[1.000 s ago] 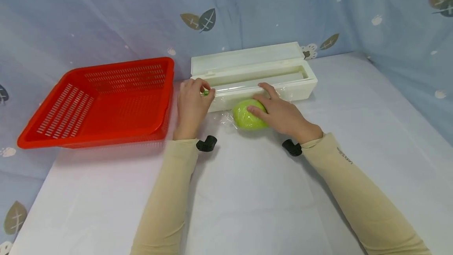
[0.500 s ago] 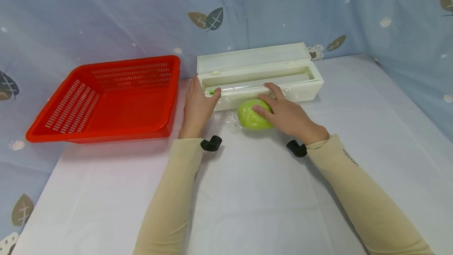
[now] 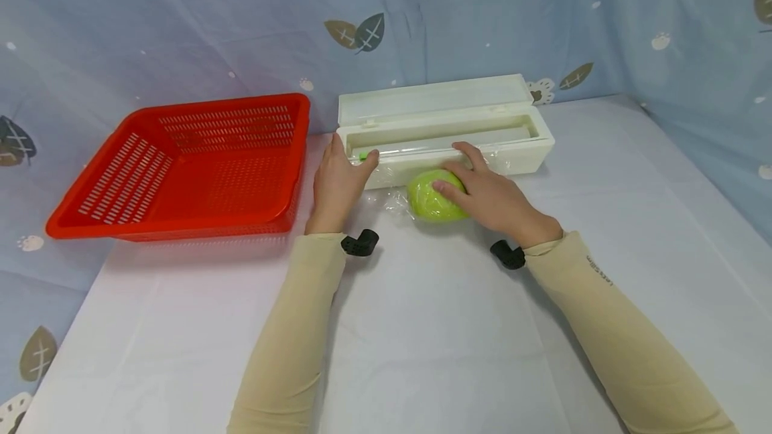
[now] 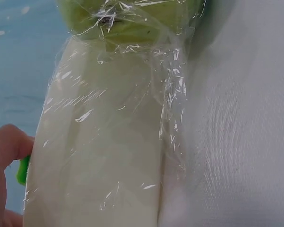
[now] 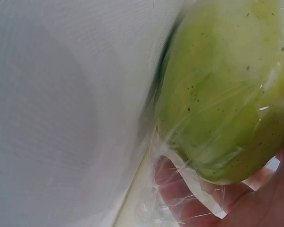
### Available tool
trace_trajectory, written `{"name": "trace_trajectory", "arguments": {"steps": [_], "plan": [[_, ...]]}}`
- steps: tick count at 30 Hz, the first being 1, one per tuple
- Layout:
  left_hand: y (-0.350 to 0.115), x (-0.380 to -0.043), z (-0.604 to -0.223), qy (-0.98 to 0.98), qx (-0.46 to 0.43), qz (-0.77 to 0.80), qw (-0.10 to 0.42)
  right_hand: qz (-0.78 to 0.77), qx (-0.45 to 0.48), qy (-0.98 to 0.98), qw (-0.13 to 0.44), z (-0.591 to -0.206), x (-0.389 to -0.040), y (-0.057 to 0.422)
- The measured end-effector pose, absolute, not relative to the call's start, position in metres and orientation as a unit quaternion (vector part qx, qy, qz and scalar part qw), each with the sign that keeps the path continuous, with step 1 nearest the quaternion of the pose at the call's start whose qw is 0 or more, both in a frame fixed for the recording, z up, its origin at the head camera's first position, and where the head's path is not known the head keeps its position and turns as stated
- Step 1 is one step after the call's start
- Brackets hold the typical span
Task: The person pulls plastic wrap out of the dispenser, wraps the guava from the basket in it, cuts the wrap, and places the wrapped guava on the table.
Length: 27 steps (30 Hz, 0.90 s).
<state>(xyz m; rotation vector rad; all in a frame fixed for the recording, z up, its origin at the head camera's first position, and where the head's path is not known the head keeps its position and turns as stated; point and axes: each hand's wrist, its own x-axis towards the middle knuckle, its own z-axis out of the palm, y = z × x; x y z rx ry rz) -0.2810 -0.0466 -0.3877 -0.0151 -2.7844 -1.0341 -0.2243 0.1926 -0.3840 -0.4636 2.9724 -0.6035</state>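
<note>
A smooth, speckled green fruit point(image 3: 427, 198) lies wrapped in clear cling film point(image 4: 173, 94) before a long white cling film box point(image 3: 523, 157). My right hand point(image 3: 496, 198) holds the fruit from its right side, thumb on top; in the right wrist view, fingers show through the film beneath the fruit point(image 5: 217, 94). At the box's left end, my left hand point(image 3: 338, 185) grips it, thumb over the front edge by a small green slider point(image 3: 363, 155). Film runs from the box's front edge down to the fruit. A pale roll point(image 3: 482, 138) lies inside the box.
The box's lid point(image 3: 431, 100) stands raised at the back. Left of it is a red slotted plastic basket point(image 3: 226, 220) on the white tablecloth point(image 3: 434, 327). A blue curtain point(image 3: 241, 12) with leaf prints hangs behind.
My left hand has let go of the green slider it was pinching, and its fingers now lie around the box's left end. My right hand keeps holding the fruit. The head view has shifted slightly.
</note>
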Motion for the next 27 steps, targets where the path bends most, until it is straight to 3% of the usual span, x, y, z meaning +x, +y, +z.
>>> {"name": "trace_trajectory", "arguments": {"steps": [11, 27], "plan": [[-0.051, -0.285, -0.390, -0.933, -0.024, -0.342, 0.109, -0.197, -0.152, 0.968, 0.039, -0.383, -0.225, 0.193], [-0.063, -0.284, -0.387, -0.915, -0.034, -0.395, 0.069, -0.198, -0.150, 0.968, 0.044, -0.382, -0.226, 0.193]]}}
